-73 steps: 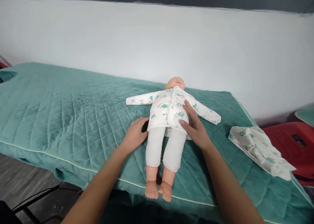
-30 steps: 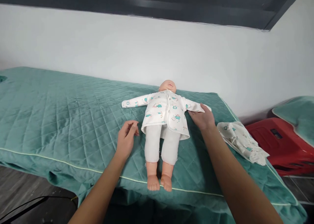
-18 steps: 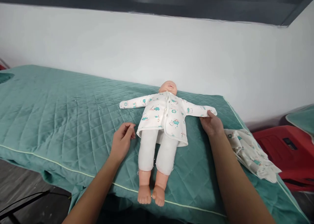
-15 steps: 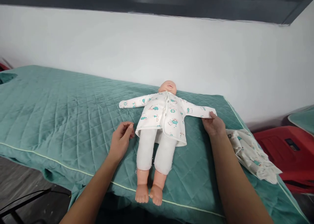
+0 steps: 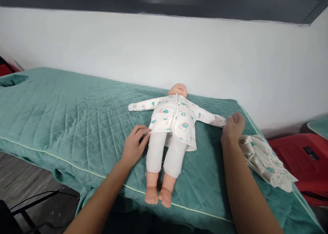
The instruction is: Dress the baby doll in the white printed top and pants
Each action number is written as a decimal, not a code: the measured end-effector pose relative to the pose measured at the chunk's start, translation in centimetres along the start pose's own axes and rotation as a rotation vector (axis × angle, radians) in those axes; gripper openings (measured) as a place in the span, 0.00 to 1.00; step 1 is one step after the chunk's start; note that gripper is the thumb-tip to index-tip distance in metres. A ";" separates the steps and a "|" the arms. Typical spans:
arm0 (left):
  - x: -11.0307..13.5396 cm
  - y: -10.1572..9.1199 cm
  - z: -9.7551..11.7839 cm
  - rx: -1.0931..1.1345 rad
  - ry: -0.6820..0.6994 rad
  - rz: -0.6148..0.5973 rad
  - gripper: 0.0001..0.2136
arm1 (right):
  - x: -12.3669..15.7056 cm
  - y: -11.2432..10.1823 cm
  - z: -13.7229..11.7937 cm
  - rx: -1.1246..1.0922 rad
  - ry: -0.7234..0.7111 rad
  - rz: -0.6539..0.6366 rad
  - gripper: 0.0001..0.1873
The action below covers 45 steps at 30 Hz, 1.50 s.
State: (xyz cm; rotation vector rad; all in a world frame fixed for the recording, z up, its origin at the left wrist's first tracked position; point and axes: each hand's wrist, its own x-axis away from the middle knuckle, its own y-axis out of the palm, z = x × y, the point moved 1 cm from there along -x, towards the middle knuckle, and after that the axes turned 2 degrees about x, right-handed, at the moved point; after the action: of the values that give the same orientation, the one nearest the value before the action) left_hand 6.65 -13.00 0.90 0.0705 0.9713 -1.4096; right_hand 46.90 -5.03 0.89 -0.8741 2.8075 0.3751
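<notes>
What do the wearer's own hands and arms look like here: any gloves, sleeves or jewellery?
The left hand and right hand are ungloved. The left forearm and right forearm are bare to the picture's edge, with no sleeve in view. No watch, bracelet or ring shows.

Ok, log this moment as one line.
left hand: at jacket hem | right hand: at sleeve end | doll: face up on green cover, arms spread | loose garment: crumpled on cover
</notes>
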 end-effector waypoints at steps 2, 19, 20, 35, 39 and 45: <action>0.2 -0.1 0.0 0.002 0.001 0.008 0.06 | 1.6 0.4 -1.2 0.136 -0.185 -0.066 0.23; 0.9 0.2 0.6 -0.256 0.196 0.020 0.18 | 7.6 3.3 -2.2 0.283 -0.432 -0.649 0.20; 0.8 0.3 0.7 -0.294 0.233 0.025 0.19 | 8.0 3.5 -2.4 0.289 -0.450 -0.672 0.20; -1.9 1.1 0.5 -0.139 0.427 0.109 0.14 | 9.2 6.6 -3.8 0.224 -0.397 -0.767 0.18; -1.4 1.0 0.7 -0.119 0.436 0.117 0.15 | 8.3 10.4 -4.6 0.128 -0.245 -0.716 0.16; -1.1 1.0 0.7 -0.102 0.428 0.122 0.16 | 5.3 13.8 -6.4 0.337 -0.164 -0.962 0.16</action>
State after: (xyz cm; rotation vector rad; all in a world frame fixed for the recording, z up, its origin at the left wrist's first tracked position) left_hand 7.98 -12.27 1.52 0.3614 1.3654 -1.2539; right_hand 33.98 1.30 8.24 -1.8048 1.8967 -0.1631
